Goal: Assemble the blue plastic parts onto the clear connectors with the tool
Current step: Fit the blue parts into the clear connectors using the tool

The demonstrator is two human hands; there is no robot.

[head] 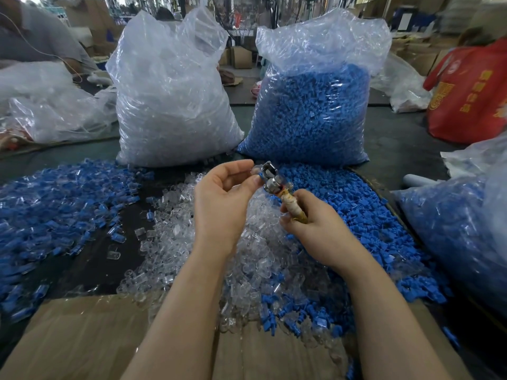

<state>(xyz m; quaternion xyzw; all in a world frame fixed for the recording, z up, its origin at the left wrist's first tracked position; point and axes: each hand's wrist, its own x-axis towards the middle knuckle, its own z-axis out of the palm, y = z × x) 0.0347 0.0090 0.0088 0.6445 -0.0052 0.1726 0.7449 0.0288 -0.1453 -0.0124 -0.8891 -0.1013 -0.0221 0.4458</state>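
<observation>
Right hand [310, 229] clenched round tool [277, 187]; left hand [222, 198] fingers [255, 181] pinching blue part [261, 176] at its head. Could slip if misaligned.

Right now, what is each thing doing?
Left hand: pinching a part at the tool's tip.
Right hand: gripping the tool's handle.
Tool: held up, tilted.
Clear bag: open, upright.
Blue bag: open, upright.
Clear pile: loose.
Blue pile: loose.

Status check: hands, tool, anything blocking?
Right hand grips tool by wrapped handle. Left hand pinches a part at the metal head. Nothing blocking; loose clear connectors piled below.
</observation>
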